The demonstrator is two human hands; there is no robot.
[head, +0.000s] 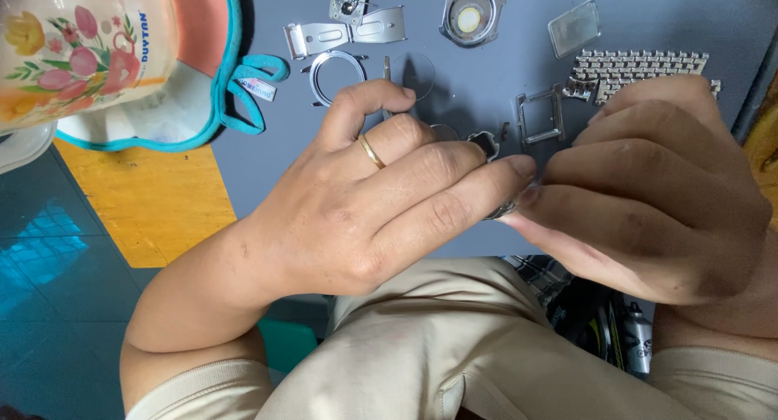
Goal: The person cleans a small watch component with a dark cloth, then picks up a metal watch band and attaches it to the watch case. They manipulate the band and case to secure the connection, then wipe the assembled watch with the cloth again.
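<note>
Between the two hands, just above the near edge of the grey work surface [486, 96], sits a small metal watch part [489, 144]; only its dark upper edge and a sliver by the fingertips show. The left hand [381, 201], a gold ring [372, 152] on one finger, has its fingers curled shut around the part. The right hand [656, 185] meets it from the opposite side, fingertips pressed together at the part's lower edge. Whether the right hand grips the part itself or a smaller piece cannot be told.

Judged from this grip, the step goes best with the part kept low over the surface, so that anything dropped lands among the other pieces. Steady the left hand and let only the right fingertips work. Apply pressure gradually; a slip could scatter the loose items nearby.

Count of items laid out beyond the hands:
- one round metal bezel ring [335, 76]
- one clear round crystal [412, 73]
- one folding clasp [344, 32]
- one round case back [471, 15]
- one square clear cover [574, 27]
- one square metal frame [540, 116]
- one link bracelet [640, 70]
- one watch movement [349, 0], cut off by the top edge

One flowered mug [81, 47] stands at the upper left.
</note>
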